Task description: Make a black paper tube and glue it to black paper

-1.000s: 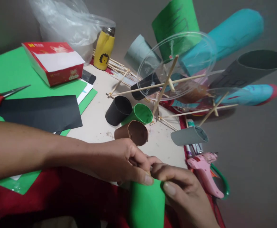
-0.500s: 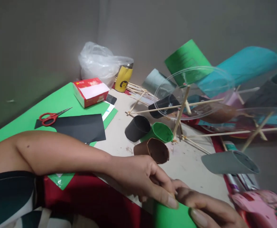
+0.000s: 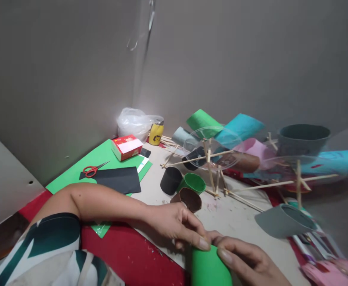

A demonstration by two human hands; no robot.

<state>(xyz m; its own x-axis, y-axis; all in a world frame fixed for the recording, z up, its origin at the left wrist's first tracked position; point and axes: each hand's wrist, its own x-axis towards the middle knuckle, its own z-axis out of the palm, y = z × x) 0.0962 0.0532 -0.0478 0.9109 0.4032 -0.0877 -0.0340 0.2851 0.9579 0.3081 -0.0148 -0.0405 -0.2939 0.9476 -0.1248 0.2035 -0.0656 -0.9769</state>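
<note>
A curved piece of green paper (image 3: 211,268), bent like a tube, is held at the lower middle of the view. My left hand (image 3: 180,226) pinches its top edge, thumb on the near side. On the other side of that edge, my right hand (image 3: 247,260) grips the same paper with thumb and fingers; the fingertips of both hands nearly meet. The paper's lower part runs out of the frame. Just beyond my left hand stand a brown paper cup (image 3: 188,198), a green paper cup (image 3: 194,183) and a black paper cup (image 3: 171,180).
Red-handled scissors (image 3: 92,171) lie by black paper (image 3: 118,180) on green sheets, near a red tissue box (image 3: 127,147). Stick frames (image 3: 209,167) with clear plastic discs stand at right, among paper tubes (image 3: 241,129). A grey tube (image 3: 284,220) lies nearer, beside a pink object (image 3: 331,272).
The camera view has tilted up and drawn back, so things sit lower and look smaller. Both hands keep their grip on the green paper.
</note>
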